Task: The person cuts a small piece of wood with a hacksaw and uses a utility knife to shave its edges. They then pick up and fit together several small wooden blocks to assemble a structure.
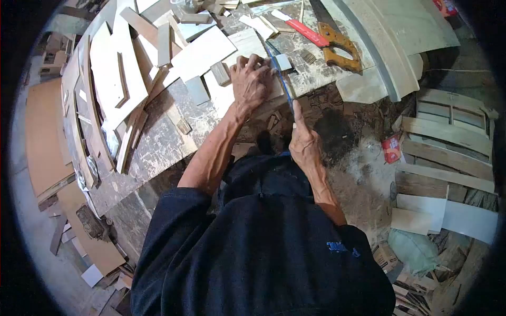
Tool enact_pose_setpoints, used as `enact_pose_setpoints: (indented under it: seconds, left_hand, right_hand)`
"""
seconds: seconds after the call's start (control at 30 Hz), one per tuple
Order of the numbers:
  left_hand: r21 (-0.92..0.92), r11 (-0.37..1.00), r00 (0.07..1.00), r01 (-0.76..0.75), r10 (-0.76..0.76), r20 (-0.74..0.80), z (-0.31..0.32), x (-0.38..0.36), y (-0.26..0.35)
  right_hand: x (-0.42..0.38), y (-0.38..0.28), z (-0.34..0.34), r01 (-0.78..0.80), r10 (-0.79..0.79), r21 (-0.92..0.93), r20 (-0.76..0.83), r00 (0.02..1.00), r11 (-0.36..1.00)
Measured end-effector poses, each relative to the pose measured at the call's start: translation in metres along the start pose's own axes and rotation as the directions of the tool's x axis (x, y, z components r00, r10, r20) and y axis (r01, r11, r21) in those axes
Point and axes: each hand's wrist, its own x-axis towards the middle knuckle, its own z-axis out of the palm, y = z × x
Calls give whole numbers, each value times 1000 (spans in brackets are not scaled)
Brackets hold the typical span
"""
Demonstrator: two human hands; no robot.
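Observation:
My left hand (250, 83) presses down with bent fingers on a pale wooden board (225, 94) at the bench's front edge. Just right of it, my right hand (304, 138) is closed around the near end of a long, thin saw, its forefinger stretched along the back. The saw's narrow blue blade (285, 84) shows almost edge-on and runs away from me along the board's right side. My fist hides its handle. A small whitish block (283, 62) lies right beside the blade. Left of my left hand are a short wood block (220, 73) and a grey piece (197, 90).
A handsaw with a wooden handle (341, 50) and red blade cover (308, 32) rests at the back right of the worn bench (158, 150). White panels (204, 52) and offcuts crowd the left. Slatted wooden pieces (448, 150) and a green sack (414, 250) stand at right.

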Motion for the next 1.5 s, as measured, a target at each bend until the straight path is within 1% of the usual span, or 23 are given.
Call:
enact_pose_setpoints:
  seconds: [0.07,0.1,0.2,0.3,0.4,0.47,0.57,0.67,0.73,0.83,0.87,0.9,0.97,1.07,1.1,1.2,1.23,1.3,1.33,1.37,1.47,1.5]
  left_hand:
    - [-19,1000,1000,9,-9,-24,-2,-1,5]
    - [-11,1000,999,-11,11,-40,-3,-1,3]
    - [-18,1000,999,-11,10,-37,-2,-1,3]
    - [-18,1000,1000,-11,11,-20,-2,-1,4]
    - [-8,1000,1000,-18,17,-19,-5,2,4]
    - [1,1000,1000,-19,19,-19,-4,0,4]
    - [-6,1000,1000,3,-4,-3,-7,0,7]
    - [-9,1000,1000,-12,12,8,-5,-1,2]
    - [-5,1000,1000,-3,3,-2,-7,-1,6]
    - [-19,1000,1000,5,-5,6,-7,0,7]
    - [-2,1000,1000,-4,4,7,-6,1,5]
    - [12,1000,1000,-11,11,9,-6,0,4]
    - [25,999,1000,-24,23,12,-1,-3,-1]
    - [-18,1000,1000,5,-5,-8,-5,-1,6]
    - [-3,1000,1000,-9,9,-25,-5,1,7]
    - [16,999,998,-40,40,-39,-4,1,4]
    - [14,999,999,-30,30,-34,-4,1,5]
    - [-1,1000,1000,-4,4,2,-4,0,7]
    - [-5,1000,1000,4,-4,19,-6,0,7]
    - [6,1000,1000,1,-1,0,-3,-2,3]
    - [-5,1000,1000,-11,11,-23,-4,0,5]
    - [11,1000,999,-11,12,-31,-4,1,5]
  right_hand:
    - [-3,-4,-1,-25,25,3,34,999,1000]
    - [-3,-4,-3,-46,47,-13,57,997,999]
    - [-1,0,1,-3,2,54,11,1000,999]
    - [-1,6,3,83,-81,53,-37,996,995]
    - [-8,1,-3,-74,67,84,74,995,994]
    - [1,7,1,12,-14,66,25,1000,998]
    - [1,6,3,32,-33,48,19,999,998]
    - [2,6,1,50,-51,82,6,999,995]
    - [2,0,-4,22,-25,82,37,999,996]
    - [16,-18,-17,-127,133,-44,188,973,991]
    - [14,-10,-11,-16,15,8,74,997,1000]
    - [6,6,2,99,-97,45,-42,994,994]
    - [-2,6,-1,105,-103,60,-40,994,993]
    - [18,-12,-10,-27,26,15,59,998,1000]
    - [15,-7,-6,-34,36,-22,75,997,999]
    - [-2,1,-10,32,-34,43,40,999,999]
    - [1,2,-9,32,-34,49,38,999,998]
    - [12,4,-4,109,-106,-65,46,993,992]
    - [13,3,-3,124,-121,-72,35,992,990]
    - [14,2,-2,139,-137,-79,25,990,987]
    - [1,2,-6,114,-113,19,-34,993,993]
    - [4,-9,-15,18,-19,23,69,997,1000]
